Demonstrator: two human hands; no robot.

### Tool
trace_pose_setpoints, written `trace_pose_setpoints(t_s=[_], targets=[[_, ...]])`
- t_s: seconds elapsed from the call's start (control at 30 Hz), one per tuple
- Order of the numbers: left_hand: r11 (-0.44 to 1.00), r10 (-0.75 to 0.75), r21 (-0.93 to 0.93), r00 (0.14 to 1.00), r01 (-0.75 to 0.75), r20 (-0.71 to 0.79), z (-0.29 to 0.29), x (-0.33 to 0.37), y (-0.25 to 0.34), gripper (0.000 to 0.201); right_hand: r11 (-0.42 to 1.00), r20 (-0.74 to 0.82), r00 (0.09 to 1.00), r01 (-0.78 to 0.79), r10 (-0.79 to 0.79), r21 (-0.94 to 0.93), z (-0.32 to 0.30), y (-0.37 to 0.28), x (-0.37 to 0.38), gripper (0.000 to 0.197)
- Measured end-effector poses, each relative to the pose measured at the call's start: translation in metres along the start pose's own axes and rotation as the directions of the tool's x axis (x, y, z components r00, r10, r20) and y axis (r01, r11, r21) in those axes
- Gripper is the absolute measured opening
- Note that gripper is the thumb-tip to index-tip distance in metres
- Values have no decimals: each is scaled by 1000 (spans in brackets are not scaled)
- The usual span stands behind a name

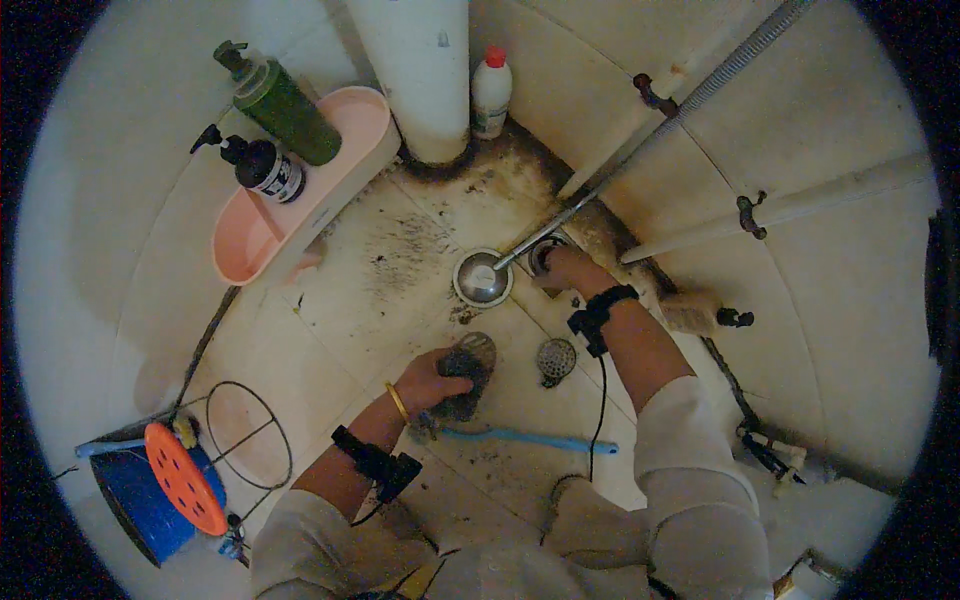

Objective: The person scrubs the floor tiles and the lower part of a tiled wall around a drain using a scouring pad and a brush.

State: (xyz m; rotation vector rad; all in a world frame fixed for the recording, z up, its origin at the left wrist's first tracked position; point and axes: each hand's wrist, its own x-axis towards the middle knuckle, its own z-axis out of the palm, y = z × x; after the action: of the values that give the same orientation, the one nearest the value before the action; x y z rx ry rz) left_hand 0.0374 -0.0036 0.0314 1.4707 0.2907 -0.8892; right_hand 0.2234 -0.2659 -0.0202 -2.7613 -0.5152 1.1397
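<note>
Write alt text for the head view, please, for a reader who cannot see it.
A person's right hand is at a round floor drain while the left hand holds a dark clump; a perforated cover and blue handle lie on the stained floor.

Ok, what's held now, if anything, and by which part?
The left hand holds a dark grey, fuzzy-looking pad by its left side, thumb on top. The right hand is at a round, dark floor opening; whether it grips anything can't be told.

1 head-worn fisheye view looks steeply down at the nearby floor (345, 330), its edges perhaps stretched.
</note>
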Motion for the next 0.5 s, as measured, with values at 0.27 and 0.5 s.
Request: trace_pose_setpoints(t_s=[0.27, 0.5], targets=[[999, 35, 41, 999, -36, 26, 9, 7, 4, 51, 975, -449, 878, 215, -164, 65, 74, 82, 35, 35], [989, 1, 147, 1000, -3, 15, 0, 7, -8, 50, 974, -583, 812, 118, 16, 191, 53, 58, 10, 19]])
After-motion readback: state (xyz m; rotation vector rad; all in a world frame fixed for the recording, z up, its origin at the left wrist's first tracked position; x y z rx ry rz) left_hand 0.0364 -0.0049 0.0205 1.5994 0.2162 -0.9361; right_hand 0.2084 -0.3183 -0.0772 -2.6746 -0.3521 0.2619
